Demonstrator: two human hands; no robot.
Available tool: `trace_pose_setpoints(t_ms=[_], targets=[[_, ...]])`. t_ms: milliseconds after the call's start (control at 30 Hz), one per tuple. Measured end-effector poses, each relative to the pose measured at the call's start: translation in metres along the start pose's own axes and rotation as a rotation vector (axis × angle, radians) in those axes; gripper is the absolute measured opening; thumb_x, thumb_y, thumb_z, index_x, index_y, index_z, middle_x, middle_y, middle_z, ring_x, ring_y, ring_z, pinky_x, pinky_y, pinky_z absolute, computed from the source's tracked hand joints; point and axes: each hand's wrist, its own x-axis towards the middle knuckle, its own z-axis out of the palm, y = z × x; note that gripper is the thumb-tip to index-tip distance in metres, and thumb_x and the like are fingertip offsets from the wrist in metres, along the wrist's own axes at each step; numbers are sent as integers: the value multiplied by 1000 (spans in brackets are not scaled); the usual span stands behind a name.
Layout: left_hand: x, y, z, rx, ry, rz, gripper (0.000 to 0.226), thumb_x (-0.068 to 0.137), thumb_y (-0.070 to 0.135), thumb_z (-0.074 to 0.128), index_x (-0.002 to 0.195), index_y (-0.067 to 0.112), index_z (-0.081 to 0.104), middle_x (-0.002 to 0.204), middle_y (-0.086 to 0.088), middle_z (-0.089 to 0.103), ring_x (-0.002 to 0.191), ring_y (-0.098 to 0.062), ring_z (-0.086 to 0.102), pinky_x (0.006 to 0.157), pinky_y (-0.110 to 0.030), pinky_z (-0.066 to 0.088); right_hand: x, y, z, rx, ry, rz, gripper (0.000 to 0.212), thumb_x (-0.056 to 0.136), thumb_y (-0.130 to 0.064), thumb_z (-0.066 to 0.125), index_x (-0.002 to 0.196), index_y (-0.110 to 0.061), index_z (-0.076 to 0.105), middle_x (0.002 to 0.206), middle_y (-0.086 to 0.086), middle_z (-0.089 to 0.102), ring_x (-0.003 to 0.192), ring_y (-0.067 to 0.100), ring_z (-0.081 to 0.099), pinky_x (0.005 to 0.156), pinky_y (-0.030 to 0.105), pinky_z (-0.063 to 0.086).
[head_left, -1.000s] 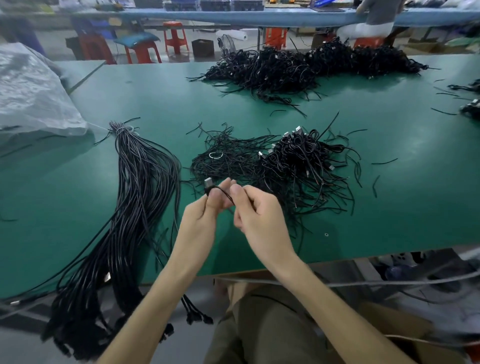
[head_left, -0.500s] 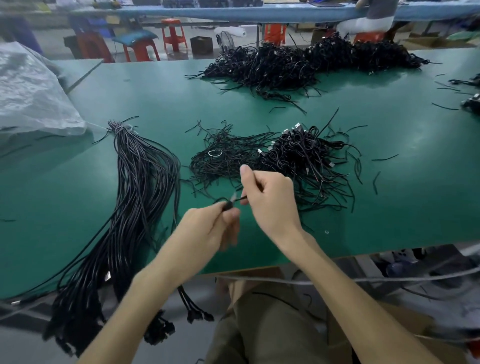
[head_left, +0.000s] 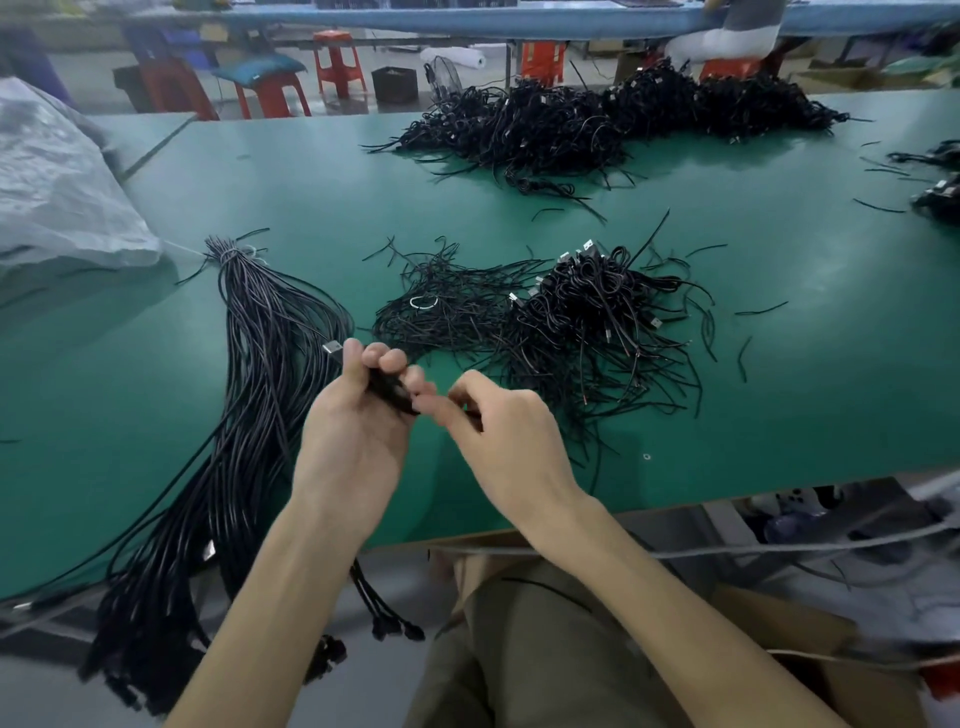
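Observation:
My left hand (head_left: 358, 415) grips a small coiled black USB cable (head_left: 387, 392) above the near part of the green table (head_left: 779, 364); its silver plug (head_left: 332, 351) sticks out past my thumb. My right hand (head_left: 498, 431) pinches the other end of that coil with its fingertips, right beside the left fingers. A pile of coiled USB cables (head_left: 597, 306) lies just beyond my hands, with a flatter heap of thin black ties (head_left: 447, 312) to its left.
A long tied bundle of straight black cables (head_left: 249, 415) runs from mid-table over the near edge at left. A big cable heap (head_left: 597, 119) lies at the far side. A grey plastic bag (head_left: 57, 182) sits far left. A small ring (head_left: 647, 457) lies near the edge.
My left hand has risen and turned, now wrapping the coiled cable with the plug pointing up-left. My right hand dropped lower and closed in on the coil's end.

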Motion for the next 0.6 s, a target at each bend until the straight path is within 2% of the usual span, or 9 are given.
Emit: trace_pose_setpoints(t_ms=[100,167,200,267,333,367,467,533,600], targets=[[-3,0,-9,152,-71,61,28,106,35,39,85,18,47,73,5,48,61,-13,47,65,-25,46,2,0,-5,-207,-90,-46,46,98,-55,53,128,-21,56,82,4,65,80,28,61,78,40,46],[-5,-9,-12,385,-89,146,30,105,34,42,84,14,49,73,2,53,61,-16,50,61,-26,46,2,-3,-6,-347,-166,-117,64,100,-44,57,154,-19,34,94,4,71,91,26,64,91,36,41],[-6,-14,-12,510,-78,191,31,104,33,44,83,12,50,73,0,56,62,-17,53,61,-26,48,2,-5,-6,-330,-204,-121,73,99,-37,61,158,-18,24,101,2,72,96,23,65,96,36,40],[-7,-22,-12,642,-62,231,31,101,34,49,80,12,56,73,0,61,68,-15,58,65,-27,50,3,-9,-8,-26,-251,-28,75,93,-22,69,157,-21,29,107,-6,67,99,16,61,97,33,43],[-8,-24,-13,581,-149,182,30,99,32,51,80,12,61,77,-1,65,75,-14,62,70,-26,53,5,-8,-10,283,-238,67,57,88,-8,71,139,-20,51,97,-7,65,87,11,59,86,26,48],[-9,-23,-14,526,-224,142,29,100,30,51,82,10,60,81,-4,66,81,-15,64,75,-26,54,6,-5,-12,340,-210,87,46,85,-4,70,128,-18,59,94,-2,67,85,14,60,82,26,50],[-9,-15,-20,566,-338,59,29,103,23,47,88,5,63,95,-12,72,95,-22,68,85,-28,56,5,2,-12,374,-202,104,35,84,-2,70,116,-14,68,97,7,68,90,20,62,80,26,51],[-7,-7,-24,736,-348,56,27,101,23,50,89,7,69,101,-11,75,102,-23,71,89,-28,55,3,6,-11,322,-207,86,39,87,-6,70,122,-21,67,97,1,60,90,12,58,80,16,45],[-5,-3,-28,956,-331,92,24,97,27,55,92,13,74,102,-8,76,104,-22,72,91,-30,55,0,11,-9,188,-189,21,39,90,-7,67,125,-24,65,94,-2,48,85,10,52,79,17,44]])
